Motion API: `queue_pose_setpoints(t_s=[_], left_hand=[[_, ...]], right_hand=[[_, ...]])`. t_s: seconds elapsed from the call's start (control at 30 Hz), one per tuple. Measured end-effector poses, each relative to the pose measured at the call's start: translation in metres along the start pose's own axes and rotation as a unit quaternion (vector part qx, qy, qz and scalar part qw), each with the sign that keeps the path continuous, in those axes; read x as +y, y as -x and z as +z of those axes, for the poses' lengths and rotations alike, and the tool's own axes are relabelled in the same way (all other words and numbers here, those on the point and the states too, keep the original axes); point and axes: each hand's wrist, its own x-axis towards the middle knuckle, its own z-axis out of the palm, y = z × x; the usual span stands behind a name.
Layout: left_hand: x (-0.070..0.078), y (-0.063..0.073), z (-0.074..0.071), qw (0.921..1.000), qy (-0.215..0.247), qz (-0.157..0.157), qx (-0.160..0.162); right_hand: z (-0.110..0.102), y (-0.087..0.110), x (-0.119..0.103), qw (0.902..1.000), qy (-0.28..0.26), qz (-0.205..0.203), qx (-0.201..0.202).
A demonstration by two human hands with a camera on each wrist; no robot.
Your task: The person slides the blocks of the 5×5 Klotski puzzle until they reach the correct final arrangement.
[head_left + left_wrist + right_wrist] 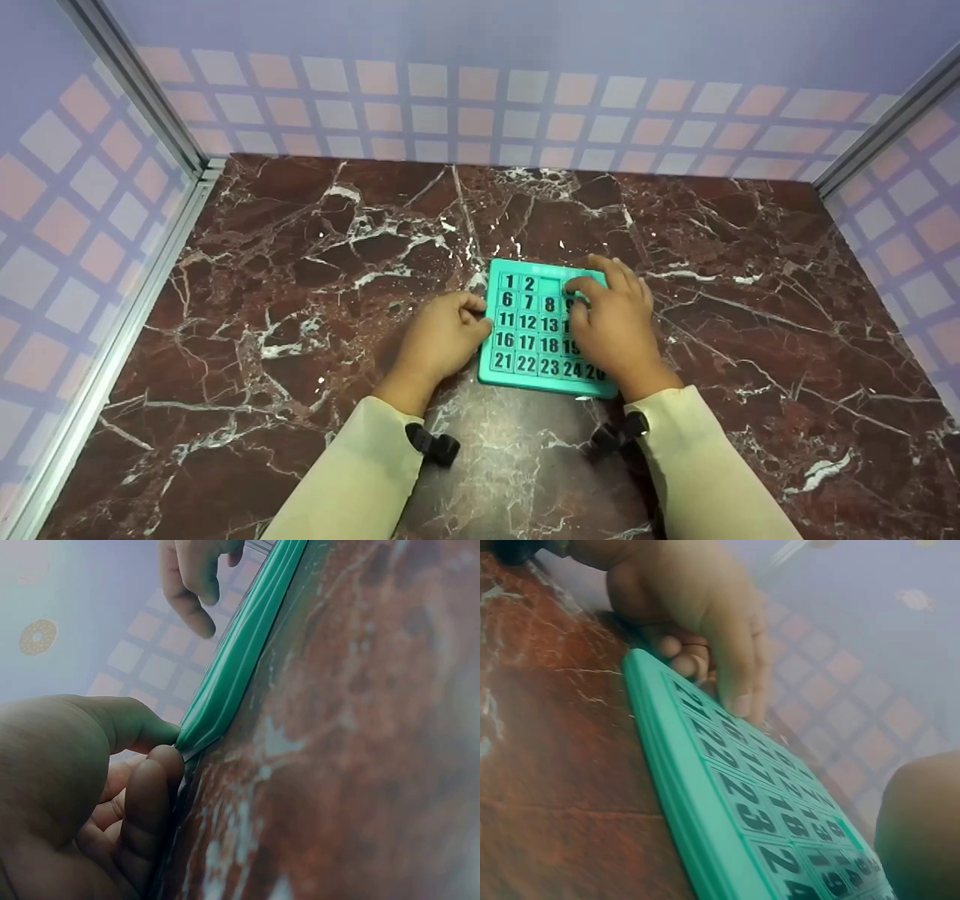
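A turquoise number sliding puzzle (525, 383) with black-numbered tiles lies flat on the table. Its top row shows 1 and 2, then a vacant slot (550, 286). My left hand (442, 334) pinches the puzzle's left edge; in the left wrist view the thumb (142, 724) lies at the rim with a bent finger below it. Over the upper right part is my right hand (619, 322), its index fingertip by the vacant slot and the other fingers loosely bent toward the far rim. That hand covers several right-hand tiles. Tile 20 sits at the lower right, beside 24.
The table (247, 390) has a dark red marbled top with white veins. Walls with pink and white squares (476, 116) enclose its back and sides. Black wrist cameras (435, 444) are strapped over the pale sleeves (352, 472), close above the near table area.
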Motion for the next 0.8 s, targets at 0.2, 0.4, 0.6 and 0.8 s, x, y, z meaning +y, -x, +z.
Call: queue_pose_setpoints(t_s=[0.2,0.4,0.6,0.8], left_hand=[[0.0006,0.0,-0.0001,1.0,0.006,-0.004,-0.003],[0.0,0.0001,-0.0007,1.0,0.006,0.002,-0.001],[-0.0007,0.0002,-0.0005,1.0,0.001,-0.006,-0.003],[-0.0003,-0.0003,-0.0002,1.0,0.0,-0.007,-0.003]], right_hand=[[-0.0001,-0.0017,0.0064,0.9997,-0.016,0.007,0.018],[-0.0002,-0.0021,0.0075,0.9998,-0.007,0.007,0.015],[-0.0003,-0.001,0.0065,0.9999,0.002,0.005,-0.008],[0.001,-0.0002,0.0054,0.9997,0.0,-0.008,-0.023]])
